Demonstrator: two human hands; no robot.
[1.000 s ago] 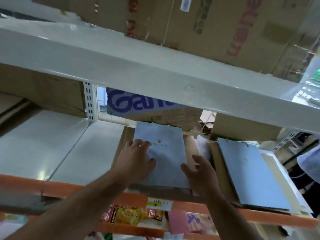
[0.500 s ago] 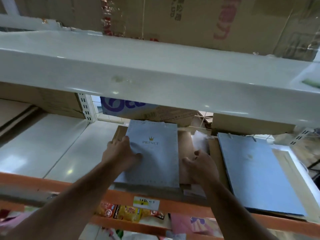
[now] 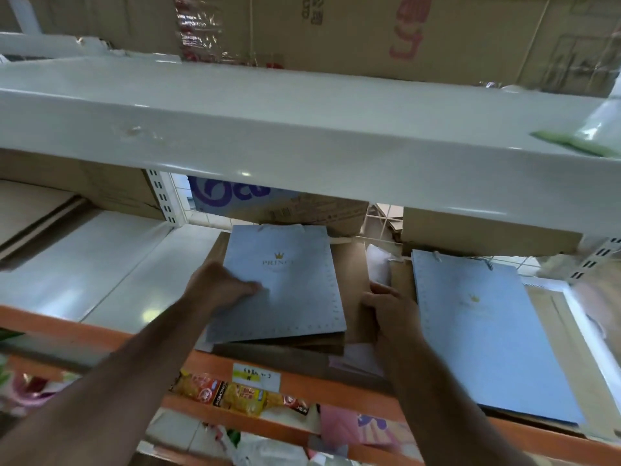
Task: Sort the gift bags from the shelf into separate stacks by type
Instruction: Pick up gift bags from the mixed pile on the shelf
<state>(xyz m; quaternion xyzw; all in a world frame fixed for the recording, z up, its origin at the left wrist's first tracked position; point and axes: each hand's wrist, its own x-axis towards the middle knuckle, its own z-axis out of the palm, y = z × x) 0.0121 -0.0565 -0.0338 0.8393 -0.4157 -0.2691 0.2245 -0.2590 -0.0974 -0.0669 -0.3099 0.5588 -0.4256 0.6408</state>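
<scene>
A flat pale blue gift bag (image 3: 289,280) with a gold crown and "PRINCE" print lies on top of a pile of brown paper bags (image 3: 349,264) on the middle shelf. My left hand (image 3: 218,287) grips its left edge, fingers curled onto the top face. My right hand (image 3: 386,307) holds the right edge of the brown pile beside it. A larger pale blue gift bag (image 3: 487,331) lies flat to the right on more brown and white bags.
A white shelf board (image 3: 302,129) hangs low overhead, loaded with cardboard boxes (image 3: 369,28). The shelf's orange front rail (image 3: 302,381) runs below the bags. Bare white shelf (image 3: 111,264) lies to the left. Snack packets (image 3: 235,395) sit on the shelf below.
My left hand slid from the top of the small blue bag to its left edge and closed on it. My right hand curled onto the brown pile's right edge. The camera tilted up.
</scene>
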